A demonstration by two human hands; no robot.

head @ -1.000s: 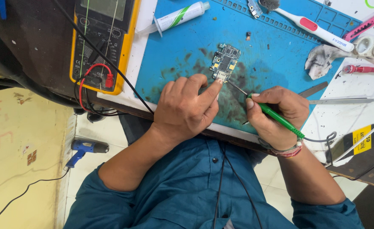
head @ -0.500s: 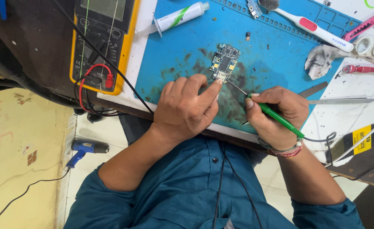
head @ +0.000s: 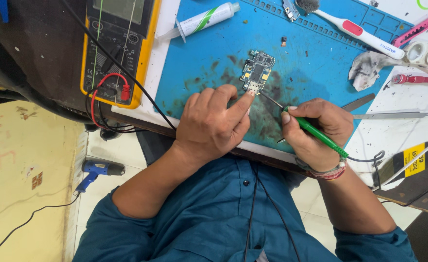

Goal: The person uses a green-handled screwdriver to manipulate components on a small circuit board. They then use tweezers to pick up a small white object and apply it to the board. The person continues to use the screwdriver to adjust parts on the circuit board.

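Head view: left hand (head: 213, 127) rests palm down on the blue work mat (head: 199, 68), fingers curled loosely, index fingertip pressing the near edge of the small circuit board (head: 257, 72) to pin it flat. Board lies on the mat's middle, w/ dark smudges around it. Right hand (head: 316, 133) closed around a green-handled soldering iron (head: 318, 133), held like a pen; its thin metal tip angles up-left & ends right at the board's lower corner, just beside the left index tip. Black cord runs from the iron's back end past the wrist, which wears a woven band (head: 326, 171).

Left of mat: yellow-cased multimeter (head: 119, 48) w/ red & black leads looping off the bench edge. Top of mat: white tube w/ green stripe (head: 204, 20) lying on its side. Upper right: white & red toothbrush (head: 357, 33), crumpled grey cloth (head: 369, 65), white round container (head: 425, 52), red-handled tool (head: 418, 79). Metal tweezers (head: 393, 115) lie right of the right hand, apart from it. Down on the floor, left: blue drill-shaped tool (head: 97, 171)
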